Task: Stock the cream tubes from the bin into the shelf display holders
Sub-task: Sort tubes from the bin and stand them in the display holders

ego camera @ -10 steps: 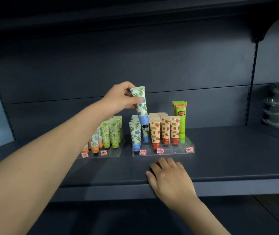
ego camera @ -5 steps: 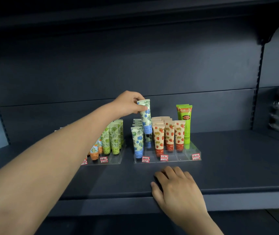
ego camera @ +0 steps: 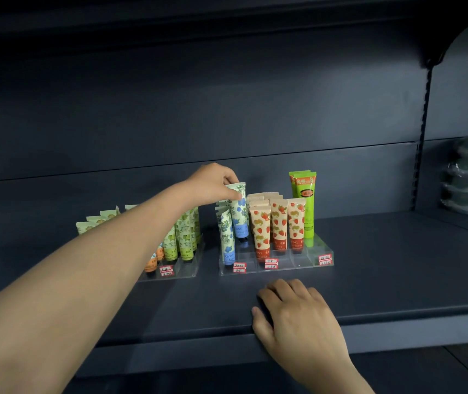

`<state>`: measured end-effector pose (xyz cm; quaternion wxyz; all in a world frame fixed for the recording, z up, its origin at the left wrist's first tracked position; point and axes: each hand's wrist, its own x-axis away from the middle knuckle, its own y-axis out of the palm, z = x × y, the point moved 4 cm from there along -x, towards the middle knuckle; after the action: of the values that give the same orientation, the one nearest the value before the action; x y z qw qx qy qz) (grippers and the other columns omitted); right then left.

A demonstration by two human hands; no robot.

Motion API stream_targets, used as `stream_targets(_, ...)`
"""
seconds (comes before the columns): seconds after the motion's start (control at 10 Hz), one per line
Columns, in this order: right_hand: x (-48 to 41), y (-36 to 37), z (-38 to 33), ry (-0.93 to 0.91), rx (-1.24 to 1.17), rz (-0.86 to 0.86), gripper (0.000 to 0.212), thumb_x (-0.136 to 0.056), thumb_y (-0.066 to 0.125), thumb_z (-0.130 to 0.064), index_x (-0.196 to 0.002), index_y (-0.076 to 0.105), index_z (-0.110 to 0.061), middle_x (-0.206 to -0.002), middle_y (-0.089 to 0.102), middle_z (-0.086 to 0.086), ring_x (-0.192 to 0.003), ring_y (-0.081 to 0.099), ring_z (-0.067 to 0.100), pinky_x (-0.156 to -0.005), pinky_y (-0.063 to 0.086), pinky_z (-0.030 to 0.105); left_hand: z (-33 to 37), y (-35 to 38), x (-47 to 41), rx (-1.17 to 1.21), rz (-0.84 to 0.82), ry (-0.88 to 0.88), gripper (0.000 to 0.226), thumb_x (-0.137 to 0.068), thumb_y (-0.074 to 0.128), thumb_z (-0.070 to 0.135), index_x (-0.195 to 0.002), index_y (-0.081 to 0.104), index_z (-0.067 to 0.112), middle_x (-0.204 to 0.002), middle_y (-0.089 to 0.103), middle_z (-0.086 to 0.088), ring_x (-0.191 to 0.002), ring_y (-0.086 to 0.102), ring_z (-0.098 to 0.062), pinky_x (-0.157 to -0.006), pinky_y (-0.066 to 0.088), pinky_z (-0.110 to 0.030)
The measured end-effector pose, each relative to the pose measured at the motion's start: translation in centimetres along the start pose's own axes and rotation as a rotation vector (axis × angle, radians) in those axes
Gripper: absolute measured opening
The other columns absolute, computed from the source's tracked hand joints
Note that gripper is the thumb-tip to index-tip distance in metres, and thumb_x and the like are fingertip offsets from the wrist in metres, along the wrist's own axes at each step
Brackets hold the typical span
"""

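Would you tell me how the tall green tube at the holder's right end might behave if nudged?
The tall green tube probably tips easily: it stands cap-down, well above the strawberry tubes. Its flat crimped top suggests a light, squeezable body. The clear holder likely stops it sliding.

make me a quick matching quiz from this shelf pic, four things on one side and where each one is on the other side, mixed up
Things
1 blue-flower tube
2 strawberry tubes
3 tall green tube
4 right hand

Places
a resting on the front edge of the shelf
b rightmost tube in the right clear holder
c pinched at its top by the left hand
d middle rows of the right clear holder

Pairs: 1-c, 2-d, 3-b, 4-a
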<state>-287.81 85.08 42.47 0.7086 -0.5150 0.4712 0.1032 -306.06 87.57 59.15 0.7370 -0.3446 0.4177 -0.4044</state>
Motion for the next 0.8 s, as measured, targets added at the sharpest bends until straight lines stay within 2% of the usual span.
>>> stream_targets(0.1,0.0,0.0,0.0,-0.002,-0.003,0.010,0.036,-0.078,0.041,-0.044,-0.070,0.069,-0.024,-0.068,0.062,-0.008,-0.062,0.059,0.014,-0.052,0.049,0.028,0.3,0.7,-0.2,-0.060,-0.030,0.022,0.017,-0.077,0.072,0.023,-0.093,0.067,0.017,-0.092,0.069,0.002,-0.086,0.062,-0.012,-0.078,0.048,-0.027)
stream_targets(0.2,0.0,0.0,0.0,-0.005,0.000,0.014,0.036,-0.078,0.041,-0.045,-0.070,0.069,-0.024,-0.068,0.062,-0.008,-0.062,0.059,0.014,-0.052,0.049,0.028,0.5,1.2,-0.3,-0.101,-0.048,0.034,0.020,-0.078,0.071,0.024,-0.095,0.068,0.015,-0.094,0.069,0.002,-0.085,0.062,-0.013,-0.078,0.049,-0.028)
stream_targets(0.3,0.1,0.0,0.1,-0.009,-0.003,0.010,0.036,-0.078,0.041,-0.045,-0.070,0.069,-0.024,-0.069,0.063,-0.008,-0.062,0.059,0.014,-0.052,0.049,0.028,0.7,1.7,-0.4,-0.149,-0.082,0.039,0.021,-0.079,0.070,0.024,-0.097,0.068,0.013,-0.094,0.068,0.001,-0.070,0.057,-0.009,-0.065,0.047,-0.024)
stream_targets(0.4,0.1,-0.1,0.1,-0.010,-0.005,0.007,0.036,-0.078,0.041,-0.045,-0.070,0.069,-0.024,-0.069,0.063,-0.008,-0.062,0.059,0.014,-0.052,0.049,0.028,0.6,1.8,-0.5,-0.154,-0.100,0.037,0.020,-0.079,0.071,0.024,-0.097,0.068,0.014,-0.095,0.069,0.000,-0.070,0.056,-0.010,-0.063,0.047,-0.024)
stream_targets(0.5,0.0,-0.1,0.1,-0.012,-0.005,0.003,0.036,-0.079,0.041,-0.045,-0.071,0.069,-0.024,-0.070,0.063,-0.008,-0.062,0.059,0.014,-0.051,0.049,0.028,0.4,2.0,-0.6,-0.179,-0.122,0.032,0.021,-0.078,0.072,0.026,-0.097,0.069,0.016,-0.095,0.068,0.003,-0.084,0.061,-0.013,-0.073,0.048,-0.027)
stream_targets(0.8,0.1,-0.1,0.1,-0.004,-0.015,-0.003,0.035,-0.080,0.041,-0.043,-0.071,0.069,-0.023,-0.070,0.063,-0.008,-0.063,0.059,0.015,-0.052,0.049,0.028,0.3,2.8,-0.9,-0.247,-0.185,0.070,0.024,-0.079,0.072,0.026,-0.101,0.068,0.017,-0.101,0.067,0.004,-0.094,0.060,-0.012,-0.083,0.047,-0.028)
